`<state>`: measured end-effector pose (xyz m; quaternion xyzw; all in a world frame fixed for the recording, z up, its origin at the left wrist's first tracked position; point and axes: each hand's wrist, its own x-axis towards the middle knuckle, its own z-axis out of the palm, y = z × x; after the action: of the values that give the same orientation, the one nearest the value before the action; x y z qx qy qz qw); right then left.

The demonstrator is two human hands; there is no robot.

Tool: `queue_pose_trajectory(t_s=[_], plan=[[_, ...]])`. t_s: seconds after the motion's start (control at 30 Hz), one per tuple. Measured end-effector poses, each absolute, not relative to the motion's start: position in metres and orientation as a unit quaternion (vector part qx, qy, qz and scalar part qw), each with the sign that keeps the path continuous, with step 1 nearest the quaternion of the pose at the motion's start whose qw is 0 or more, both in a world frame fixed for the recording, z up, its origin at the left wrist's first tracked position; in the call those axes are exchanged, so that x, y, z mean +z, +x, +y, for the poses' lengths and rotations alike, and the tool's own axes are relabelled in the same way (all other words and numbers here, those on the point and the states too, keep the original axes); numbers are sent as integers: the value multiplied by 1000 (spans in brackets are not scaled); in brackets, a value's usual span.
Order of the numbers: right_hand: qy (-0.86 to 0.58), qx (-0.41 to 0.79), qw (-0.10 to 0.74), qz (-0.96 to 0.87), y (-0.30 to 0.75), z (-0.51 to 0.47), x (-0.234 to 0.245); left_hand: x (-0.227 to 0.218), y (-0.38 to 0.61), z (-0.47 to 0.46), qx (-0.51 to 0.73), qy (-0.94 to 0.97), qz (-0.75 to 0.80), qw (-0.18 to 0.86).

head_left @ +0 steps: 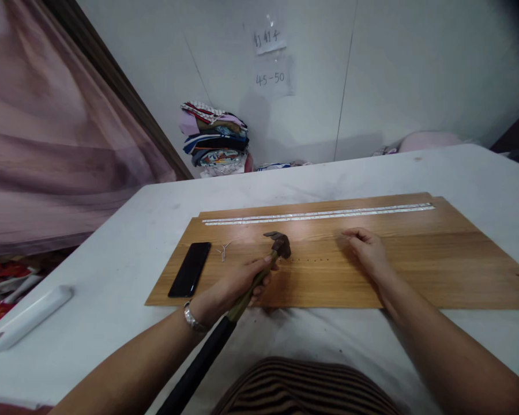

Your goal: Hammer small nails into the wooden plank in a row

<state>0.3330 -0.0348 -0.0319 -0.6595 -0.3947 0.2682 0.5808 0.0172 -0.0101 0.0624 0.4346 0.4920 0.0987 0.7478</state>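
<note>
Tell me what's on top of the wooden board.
A black phone, loose nails, a metal strip and the right hand rest on the wooden board; the left hand and hammer hide what's beneath.

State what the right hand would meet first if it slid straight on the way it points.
Probably the long metal strip near the far edge of the wooden board: the right hand points away and slightly left, with only bare wood between. Depth is unclear.

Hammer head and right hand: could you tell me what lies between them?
Head view: a row of tiny dark dots on the wooden board, from hammer to right hand.
</note>
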Motion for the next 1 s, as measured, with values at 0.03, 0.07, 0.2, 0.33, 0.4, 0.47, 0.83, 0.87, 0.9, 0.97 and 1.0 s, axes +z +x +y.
queue_pose_trajectory(t_s=[0.03, 0.07, 0.2, 0.33, 0.4, 0.47, 0.83, 0.87, 0.9, 0.97, 1.0], plan=[[-659, 268, 580, -396, 333, -35, -32, 62, 17, -10, 98, 436, 494, 746], [-660, 268, 580, -397, 333, -35, -32, 61, 17, -10, 97, 440, 495, 743], [-660, 267, 577, -400, 333, -35, -32, 59, 18, -11, 91, 459, 503, 727], [-662, 265, 576, -399, 333, -35, -33, 61, 18, -11, 89, 453, 501, 732], [-664, 264, 575, -399, 333, -35, -33, 63, 18, -11, 91, 449, 500, 735], [-665, 265, 575, -398, 333, -35, -33, 65, 18, -10, 95, 449, 499, 735], [-663, 266, 573, -402, 334, -35, -35, 64, 20, -9, 81, 459, 515, 719], [-663, 267, 573, -402, 334, -34, -35, 63, 19, -9, 80, 458, 513, 721], [-663, 267, 573, -402, 334, -34, -35, 63, 19, -8, 80, 456, 510, 725], [-663, 268, 572, -401, 334, -34, -35, 63, 17, -7, 81, 452, 501, 734], [-664, 268, 572, -400, 334, -34, -35, 63, 17, -7, 82, 451, 496, 738]])
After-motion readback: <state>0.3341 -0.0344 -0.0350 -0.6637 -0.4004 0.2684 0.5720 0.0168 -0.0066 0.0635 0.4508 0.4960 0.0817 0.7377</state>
